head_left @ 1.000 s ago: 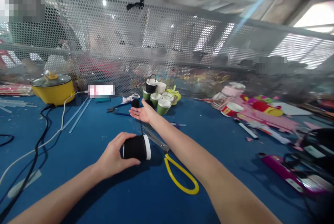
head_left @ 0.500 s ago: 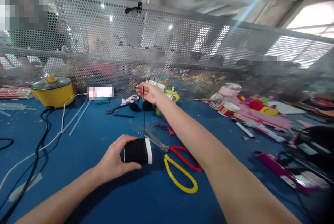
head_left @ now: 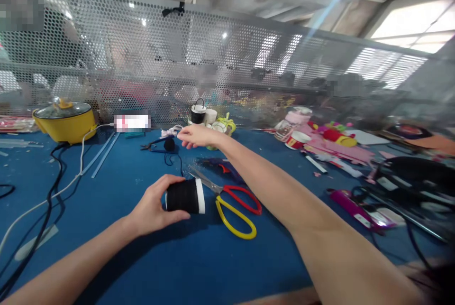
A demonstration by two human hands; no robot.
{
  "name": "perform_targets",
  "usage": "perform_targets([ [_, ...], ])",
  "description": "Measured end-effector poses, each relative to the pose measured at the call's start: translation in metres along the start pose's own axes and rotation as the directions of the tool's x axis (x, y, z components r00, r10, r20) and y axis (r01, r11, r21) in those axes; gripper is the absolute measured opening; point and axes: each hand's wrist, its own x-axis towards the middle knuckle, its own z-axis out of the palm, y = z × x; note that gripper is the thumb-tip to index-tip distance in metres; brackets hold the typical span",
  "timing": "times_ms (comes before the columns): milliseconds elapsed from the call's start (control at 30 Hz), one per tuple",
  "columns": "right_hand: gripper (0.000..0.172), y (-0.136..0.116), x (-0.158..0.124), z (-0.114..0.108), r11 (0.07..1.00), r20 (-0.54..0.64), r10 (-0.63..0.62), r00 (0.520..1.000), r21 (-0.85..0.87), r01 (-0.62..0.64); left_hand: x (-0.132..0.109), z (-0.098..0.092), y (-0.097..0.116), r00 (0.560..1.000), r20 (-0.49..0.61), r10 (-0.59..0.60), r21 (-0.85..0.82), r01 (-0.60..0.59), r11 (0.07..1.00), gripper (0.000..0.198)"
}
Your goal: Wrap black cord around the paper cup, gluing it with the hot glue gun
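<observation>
My left hand (head_left: 151,206) is wrapped round a spool of black cord (head_left: 182,197) with a white end rim, held on its side low over the blue table. My right hand (head_left: 199,136) reaches out beyond it, fingers loosely stretched and pointing down, with no cord visible in them. A small black ball (head_left: 169,144) lies just left of those fingertips. Slack black cord (head_left: 180,158) curls over the table between the ball and the spool. Large scissors (head_left: 217,190) with one red and one yellow handle rest right of the spool, blades parted a little.
Pliers (head_left: 151,145) lie beside the black ball. Behind my right hand stand another black spool (head_left: 198,113) and a green item (head_left: 225,124). A yellow electric pot (head_left: 66,122) with cables is at left. Pink materials (head_left: 341,151) and a purple device (head_left: 355,210) lie at right.
The cord was stretched upright from the spool to my right hand; now it lies slack on the table. My right hand has come down toward the table. The left still holds the spool.
</observation>
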Motion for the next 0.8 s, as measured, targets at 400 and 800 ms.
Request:
perform_targets([
  [400,0.058,0.057,-0.109,0.042,0.984,0.021,0.053,0.998,0.170,-0.056,0.003,0.003,0.007,0.987,0.109,0.115,0.097,-0.125,0.987,0.049],
  [800,0.048,0.064,-0.108,0.055,0.938,0.008,-0.033,0.999,0.346,0.028,-0.009,0.019,0.002,0.963,0.264,0.060,0.216,-0.120,0.969,0.063],
])
